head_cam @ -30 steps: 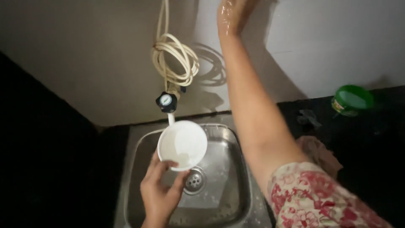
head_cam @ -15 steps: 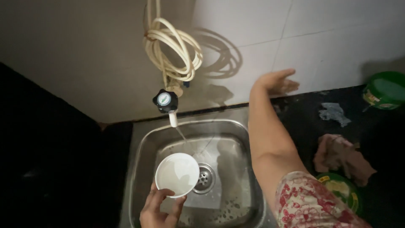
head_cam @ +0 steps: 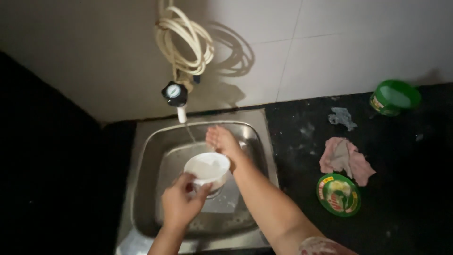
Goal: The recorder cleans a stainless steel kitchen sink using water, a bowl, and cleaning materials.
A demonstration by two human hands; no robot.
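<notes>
My left hand (head_cam: 181, 203) grips the near rim of a small white bowl (head_cam: 206, 167), holding it over the steel sink (head_cam: 146, 156). Just behind the bowl my right hand (head_cam: 222, 140) reaches into the sink, fingers apart and holding nothing, close under the thin stream of water. That stream runs from a wall tap (head_cam: 174, 97) with a black knob. A coil of cream hose (head_cam: 181, 40) hangs on the tiled wall above the tap.
On the dark counter to the right lie a pink cloth (head_cam: 347, 158), a small grey rag (head_cam: 342, 117), a round green tin lid (head_cam: 338, 194) and a green tub (head_cam: 394, 97) near the wall. Left of the sink is in darkness.
My right arm came down from the wall and its hand now sits in the sink behind the bowl. The bowl stays in my left hand, shifted slightly lower and right.
</notes>
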